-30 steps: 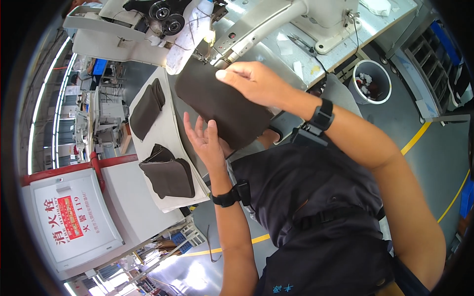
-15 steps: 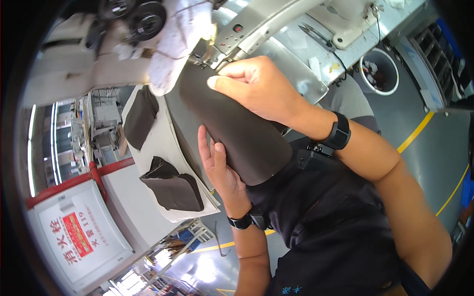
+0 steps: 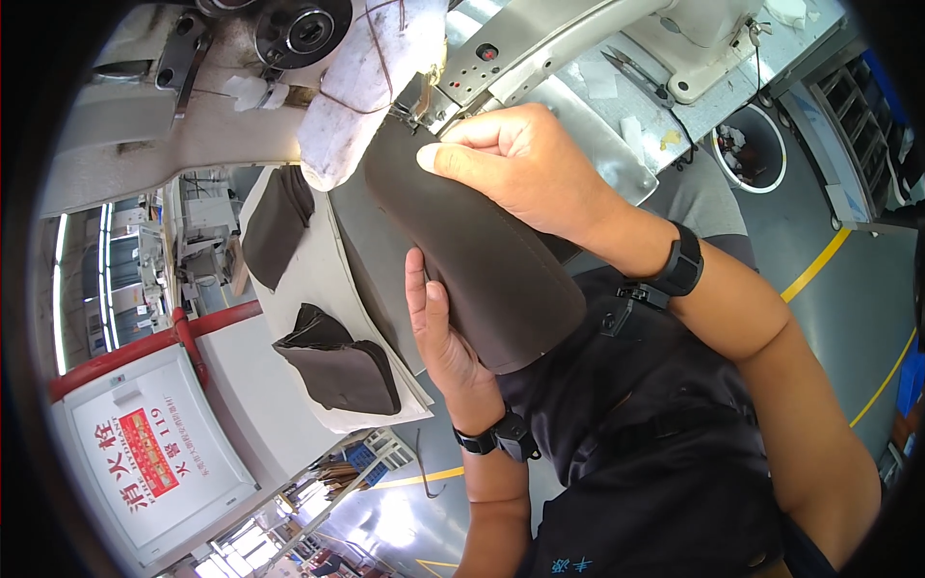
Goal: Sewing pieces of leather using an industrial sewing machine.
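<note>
A long dark brown panel (image 3: pixel 491 289) runs from the needle and presser area (image 3: pixel 414 116) of a white sewing machine (image 3: pixel 520 43) down toward my apron. My right hand (image 3: pixel 511 164) grips the panel near the presser, thumb pressed on top and fingers curled at the far edge. My left hand (image 3: pixel 443 337) holds the lower left side of the panel, fingers wrapped at its edge and partly hidden beneath it.
Dark cut pieces (image 3: pixel 275 231) and a folded stack (image 3: pixel 342 371) lie on a pale side board (image 3: pixel 361 294). Scissors (image 3: pixel 636 77) lie on the machine table. A bin (image 3: pixel 747 149) stands at right; a white wall cabinet (image 3: pixel 193 443) is at lower left.
My left hand has moved down and right and closed onto the panel, which has swung toward my body. The view has shifted, putting the machine higher in it.
</note>
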`<state>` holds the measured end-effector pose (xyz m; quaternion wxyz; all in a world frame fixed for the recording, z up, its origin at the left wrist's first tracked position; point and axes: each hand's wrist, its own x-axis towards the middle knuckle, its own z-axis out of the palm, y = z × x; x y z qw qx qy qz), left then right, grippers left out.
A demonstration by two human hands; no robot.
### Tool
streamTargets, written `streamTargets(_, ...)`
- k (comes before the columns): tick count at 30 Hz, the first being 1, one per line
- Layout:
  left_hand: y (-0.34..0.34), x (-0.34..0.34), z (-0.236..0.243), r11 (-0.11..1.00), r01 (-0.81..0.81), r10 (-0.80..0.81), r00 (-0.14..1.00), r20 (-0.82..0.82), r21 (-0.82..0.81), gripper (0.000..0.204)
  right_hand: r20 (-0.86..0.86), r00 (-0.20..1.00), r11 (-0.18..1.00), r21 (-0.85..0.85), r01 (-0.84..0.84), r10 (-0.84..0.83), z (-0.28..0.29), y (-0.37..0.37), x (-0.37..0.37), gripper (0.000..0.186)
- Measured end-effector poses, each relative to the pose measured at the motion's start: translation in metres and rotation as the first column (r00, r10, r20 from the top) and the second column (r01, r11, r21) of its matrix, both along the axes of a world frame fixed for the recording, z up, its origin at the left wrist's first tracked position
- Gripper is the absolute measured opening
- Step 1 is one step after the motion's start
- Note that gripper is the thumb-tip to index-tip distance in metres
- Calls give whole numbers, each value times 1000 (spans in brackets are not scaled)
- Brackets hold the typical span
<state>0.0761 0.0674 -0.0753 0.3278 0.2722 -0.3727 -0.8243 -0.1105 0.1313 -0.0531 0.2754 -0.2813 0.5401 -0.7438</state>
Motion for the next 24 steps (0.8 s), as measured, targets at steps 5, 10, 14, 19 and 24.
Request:
streamTargets(5, -4, -5, 2, 1000, 9, -9, 1000, -1, 14, 48, 15, 1000, 999, -40, 21, -20, 2, -2, 0, 34)
streamTargets(10, -13, -10, 4, 995, 29, -20, 995, 99, -92, 48, 17, 999, 998, -49, 45, -45, 2, -4, -2, 43)
streamTargets(14, -14, -21, 10, 991, 3, 13, 993, 120, -131, 48, -25, 996, 995, -66, 80, -82, 0, -4, -2, 42)
streamTargets(19, -8, -28, 28, 958, -1, 78, 963, 259, -288, 53, 3, 997, 992, -97, 75, -75, 0, -5, 0, 40)
streamTargets(24, -7, -38, 32, 940, -9, 125, 939, 321, -341, 54, 11, 997, 992, -100, 74, -74, -1, -6, 0, 38)
